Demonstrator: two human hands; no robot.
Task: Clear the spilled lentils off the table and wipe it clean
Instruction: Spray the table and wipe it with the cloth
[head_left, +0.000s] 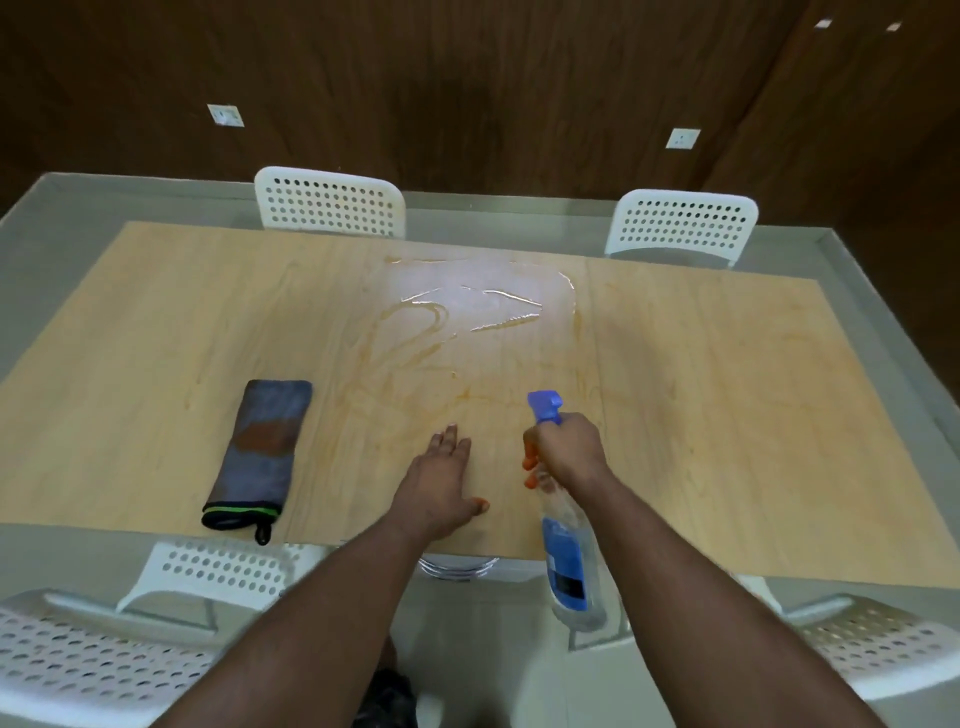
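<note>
My right hand grips the neck of a clear spray bottle with a blue trigger head and blue label, held tilted over the near edge of the light wooden table, nozzle pointing away from me. My left hand lies flat on the table with its fingers spread, holding nothing. A folded grey cloth with a brown stain and a green-trimmed end lies on the table to the left of that hand. Wet orange-tinted smears and a shiny wet patch cover the table's middle and far part. No lentils are visible.
White perforated chairs stand around the table: two at the far side, and others at the near side. A dark wood wall with sockets rises behind.
</note>
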